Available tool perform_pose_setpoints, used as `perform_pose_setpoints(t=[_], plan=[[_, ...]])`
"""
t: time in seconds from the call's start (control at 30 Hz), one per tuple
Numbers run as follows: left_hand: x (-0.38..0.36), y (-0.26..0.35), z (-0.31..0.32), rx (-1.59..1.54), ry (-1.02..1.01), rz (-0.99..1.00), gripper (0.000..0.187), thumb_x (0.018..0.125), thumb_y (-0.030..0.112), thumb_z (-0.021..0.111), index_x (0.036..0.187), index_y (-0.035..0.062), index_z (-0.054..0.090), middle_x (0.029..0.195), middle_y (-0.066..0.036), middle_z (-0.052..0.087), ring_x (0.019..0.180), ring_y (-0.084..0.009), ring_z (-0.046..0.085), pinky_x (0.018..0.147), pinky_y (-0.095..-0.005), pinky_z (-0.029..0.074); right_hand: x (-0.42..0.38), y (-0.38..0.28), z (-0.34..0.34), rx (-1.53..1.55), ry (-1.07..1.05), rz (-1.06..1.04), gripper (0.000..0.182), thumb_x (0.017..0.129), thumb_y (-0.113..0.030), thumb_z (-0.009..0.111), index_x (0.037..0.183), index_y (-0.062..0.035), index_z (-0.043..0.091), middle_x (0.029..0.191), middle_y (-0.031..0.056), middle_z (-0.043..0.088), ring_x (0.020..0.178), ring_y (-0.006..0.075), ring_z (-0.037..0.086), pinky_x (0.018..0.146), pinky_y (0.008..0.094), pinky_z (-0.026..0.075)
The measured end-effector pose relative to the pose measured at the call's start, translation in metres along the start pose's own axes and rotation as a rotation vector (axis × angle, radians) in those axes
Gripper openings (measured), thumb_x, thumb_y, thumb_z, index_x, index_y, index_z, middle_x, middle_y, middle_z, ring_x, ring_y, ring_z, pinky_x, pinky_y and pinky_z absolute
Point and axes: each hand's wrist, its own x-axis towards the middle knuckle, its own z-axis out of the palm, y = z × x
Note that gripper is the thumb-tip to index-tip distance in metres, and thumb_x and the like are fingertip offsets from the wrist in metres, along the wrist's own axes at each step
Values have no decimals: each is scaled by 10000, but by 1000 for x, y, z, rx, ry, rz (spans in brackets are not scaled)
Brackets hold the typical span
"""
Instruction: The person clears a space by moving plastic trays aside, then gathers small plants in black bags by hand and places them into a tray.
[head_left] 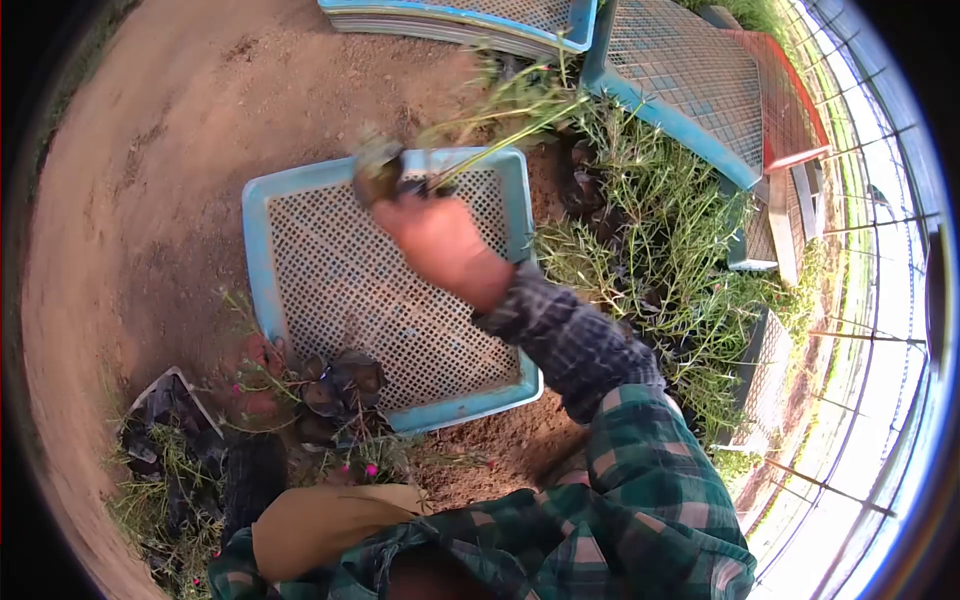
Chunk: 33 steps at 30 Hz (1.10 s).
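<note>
A blue-rimmed mesh tray [258, 250] lies on the soil in front of me. My right hand [435, 240] is over its upper part, closed on a plant in a dark bag [378, 172], whose green stems [520, 125] point up and to the right; motion blurs it. At the tray's lower left corner, my left hand [262, 385] is partly covered by stems and is closed around dark-bagged seedlings [342, 385], some with pink flowers.
Many leafy plants [670, 240] stand right of the tray. Stacked blue trays [460, 12] are at the top, with more mesh trays [690, 75] at upper right. Black bags with plants [170, 420] lie at lower left. A wire fence [860, 340] runs along the right.
</note>
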Motion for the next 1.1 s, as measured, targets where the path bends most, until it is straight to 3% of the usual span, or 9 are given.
perform_pose_setpoints(t=[0.3,0.43,0.5,0.6,0.67,0.8,0.97,1.03,1.1], plan=[[28,-15,-115,24,718,-7,230,934,298,514,974,85,589,715,13,499,615,-114,507,596,-255,456,-55,-88,32,624,-330,-188,173,787,-94,599,950,-39,579,775,110,582,698,266,622,594,379,510],[8,-36,-193,116,1027,-138,256,938,311,505,935,79,614,673,23,499,584,-104,503,580,-244,452,-69,38,6,152,298,311,97,854,-100,558,932,-44,571,806,131,588,674,299,610,590,379,519],[-16,-56,-231,240,1169,-254,265,949,312,492,878,68,567,659,28,431,536,-81,422,531,-227,393,-80,109,-21,-285,127,867,300,861,-211,592,1075,-23,498,962,230,556,749,370,625,641,420,532],[-23,-24,-248,537,1573,182,228,954,278,503,913,68,585,696,38,446,609,-57,401,557,-209,344,-103,183,-33,-357,-163,1049,518,849,-383,600,1234,-73,443,1038,265,604,932,418,613,795,462,509],[1,73,-197,399,1579,377,174,956,183,518,999,40,609,850,13,569,745,-61,485,677,-202,403,-103,201,-24,-314,-247,1045,541,841,-350,614,1266,-75,423,1026,248,636,973,408,608,818,478,488],[61,152,-146,859,847,913,136,907,138,555,978,40,615,919,-92,617,862,-210,590,772,-330,466,-103,212,1,-399,-272,985,517,833,-239,602,1297,-97,425,963,253,641,901,417,617,762,488,492],[139,115,-139,1115,444,500,228,886,217,560,1014,35,611,943,-119,603,891,-279,581,776,-412,465,-119,183,-10,-365,-158,886,385,829,-155,556,1206,-102,497,918,240,641,860,417,617,705,496,481],[140,92,-136,1330,277,-179,247,877,248,568,997,35,604,943,-128,602,897,-297,575,756,-419,463,-128,180,-15,-295,-42,870,315,852,-157,552,1164,-117,534,916,223,640,851,421,609,695,480,481],[130,49,-126,1341,502,144,228,878,265,557,916,46,607,883,-140,601,863,-330,572,759,-427,460,-131,172,-24,-231,64,822,249,863,-167,556,1108,-118,547,881,211,644,825,408,615,665,462,487]])
